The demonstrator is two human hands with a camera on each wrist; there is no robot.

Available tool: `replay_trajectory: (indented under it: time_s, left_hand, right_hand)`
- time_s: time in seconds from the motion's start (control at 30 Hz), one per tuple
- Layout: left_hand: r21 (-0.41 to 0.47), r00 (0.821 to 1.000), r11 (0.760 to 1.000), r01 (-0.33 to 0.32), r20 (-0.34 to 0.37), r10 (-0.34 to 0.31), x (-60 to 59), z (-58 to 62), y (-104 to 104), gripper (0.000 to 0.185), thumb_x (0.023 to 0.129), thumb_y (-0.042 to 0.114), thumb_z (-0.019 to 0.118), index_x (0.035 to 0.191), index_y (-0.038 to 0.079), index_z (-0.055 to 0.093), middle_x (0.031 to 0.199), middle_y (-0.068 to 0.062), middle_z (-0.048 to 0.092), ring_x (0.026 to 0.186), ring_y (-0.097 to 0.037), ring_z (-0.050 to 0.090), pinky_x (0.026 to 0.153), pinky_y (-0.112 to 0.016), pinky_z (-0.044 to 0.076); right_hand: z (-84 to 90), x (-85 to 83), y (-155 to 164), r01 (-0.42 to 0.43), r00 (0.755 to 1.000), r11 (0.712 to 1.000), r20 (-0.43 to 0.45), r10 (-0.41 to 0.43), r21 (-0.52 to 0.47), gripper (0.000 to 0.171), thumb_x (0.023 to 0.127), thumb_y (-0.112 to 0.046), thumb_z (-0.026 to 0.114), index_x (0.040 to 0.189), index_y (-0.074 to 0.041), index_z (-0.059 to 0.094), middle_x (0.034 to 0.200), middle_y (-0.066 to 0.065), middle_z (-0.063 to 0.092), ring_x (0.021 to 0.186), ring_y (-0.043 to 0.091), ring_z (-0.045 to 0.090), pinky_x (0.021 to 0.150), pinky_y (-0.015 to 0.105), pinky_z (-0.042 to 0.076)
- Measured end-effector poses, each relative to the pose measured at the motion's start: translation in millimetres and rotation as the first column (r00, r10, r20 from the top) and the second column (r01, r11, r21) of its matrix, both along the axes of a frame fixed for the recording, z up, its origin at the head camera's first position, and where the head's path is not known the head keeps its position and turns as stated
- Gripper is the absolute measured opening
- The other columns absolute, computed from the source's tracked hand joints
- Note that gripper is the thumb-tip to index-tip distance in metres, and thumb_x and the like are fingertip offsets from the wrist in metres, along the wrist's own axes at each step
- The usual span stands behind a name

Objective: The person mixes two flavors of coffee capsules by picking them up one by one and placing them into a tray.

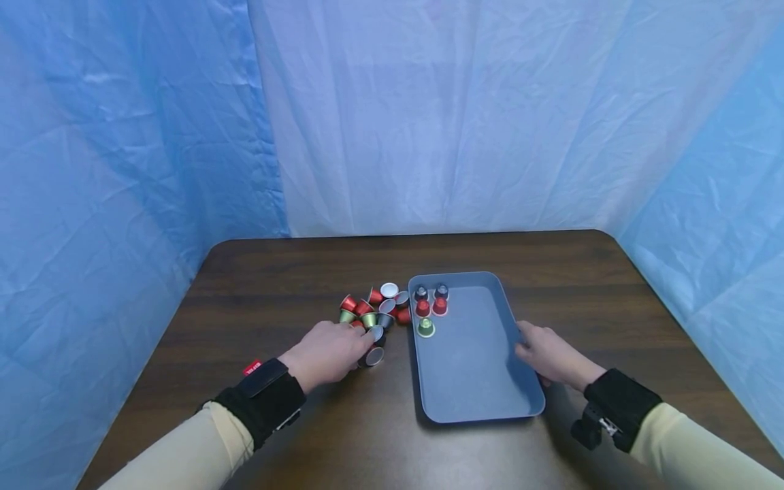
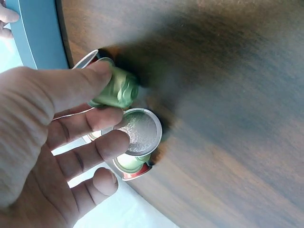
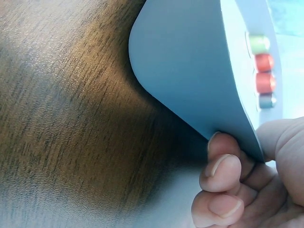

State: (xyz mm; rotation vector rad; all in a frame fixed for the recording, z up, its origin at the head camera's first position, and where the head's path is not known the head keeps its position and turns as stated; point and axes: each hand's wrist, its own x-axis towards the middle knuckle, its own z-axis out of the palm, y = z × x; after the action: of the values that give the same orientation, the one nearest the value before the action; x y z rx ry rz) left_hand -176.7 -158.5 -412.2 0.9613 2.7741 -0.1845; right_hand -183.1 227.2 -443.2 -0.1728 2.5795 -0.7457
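Observation:
A heap of coffee capsules (image 1: 375, 309), red, green and dark, lies on the table left of a blue-grey tray (image 1: 471, 361). My left hand (image 1: 367, 344) reaches into the heap's near side. In the left wrist view its thumb and forefinger pinch a green capsule (image 2: 116, 90), and a lower finger touches a foil-faced capsule (image 2: 140, 132). My right hand (image 1: 527, 347) grips the tray's right edge, fingers (image 3: 223, 168) curled under the rim. In the tray's far left corner stand two dark capsules (image 1: 431, 292), two red capsules (image 1: 431, 307) and a green one (image 1: 425, 327).
The dark wooden table (image 1: 294, 272) is walled by blue cloth (image 1: 429, 116) at the back and on both sides. The rest of the tray floor holds nothing. Another red-rimmed capsule (image 2: 133, 168) lies by my left fingers.

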Motion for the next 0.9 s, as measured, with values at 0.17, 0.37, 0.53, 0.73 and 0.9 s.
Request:
replay_trajectory:
  time_s: [0.17,0.37,0.53,0.73,0.9]
  left_hand:
    - [0.002,1.0,1.0,-0.002,0.003,0.002,1.1,-2.5,0.4,0.05,0.079,0.028,0.09,0.122,0.016,0.067,0.094,-0.001,0.07,0.081,-0.015,0.063,0.068,-0.027,0.05]
    - [-0.039,1.0,0.999,0.016,0.014,-0.015,3.4,-7.3,-0.6,0.06,0.082,0.026,0.087,0.135,0.015,0.061,0.106,-0.004,0.072,0.092,-0.017,0.068,0.078,-0.031,0.057]
    - [-0.003,0.999,1.0,-0.007,0.041,0.007,4.3,-4.9,-3.4,0.061,0.084,0.025,0.086,0.136,0.015,0.056,0.099,-0.001,0.069,0.086,-0.015,0.066,0.077,-0.03,0.056]
    - [0.065,0.994,0.996,-0.052,0.1,0.046,4.6,-0.3,-6.5,0.05,0.085,0.023,0.086,0.123,0.016,0.055,0.078,0.006,0.056,0.068,-0.009,0.055,0.063,-0.023,0.047]
    - [0.106,0.989,0.991,-0.081,0.131,0.066,3.0,3.0,-8.4,0.046,0.083,0.026,0.087,0.117,0.017,0.057,0.077,0.008,0.054,0.067,-0.009,0.053,0.063,-0.023,0.046]
  right_hand:
    - [-0.3,0.4,0.4,-0.002,1.0,1.0,-0.004,0.002,0.002,0.058,0.103,-0.01,0.051,0.151,0.013,0.028,0.077,0.011,0.057,0.047,0.021,0.057,0.05,0.035,0.049]
    - [-0.1,0.8,-0.1,0.001,1.0,1.0,0.0,-0.001,0.004,0.058,0.103,-0.01,0.051,0.151,0.013,0.027,0.078,0.011,0.057,0.047,0.021,0.057,0.051,0.035,0.049]
    - [1.1,0.7,0.2,-0.01,1.0,1.0,-0.003,0.01,0.0,0.058,0.103,-0.01,0.05,0.151,0.013,0.026,0.079,0.011,0.058,0.047,0.022,0.057,0.05,0.035,0.049]
    - [1.8,0.8,-0.4,-0.01,1.0,1.0,0.0,0.01,0.0,0.058,0.103,-0.01,0.049,0.151,0.013,0.026,0.082,0.012,0.059,0.047,0.022,0.057,0.049,0.033,0.049]
    - [1.6,1.2,-0.6,-0.004,1.0,1.0,0.002,0.004,0.003,0.059,0.103,-0.01,0.05,0.152,0.012,0.026,0.085,0.013,0.06,0.048,0.022,0.057,0.049,0.034,0.049]
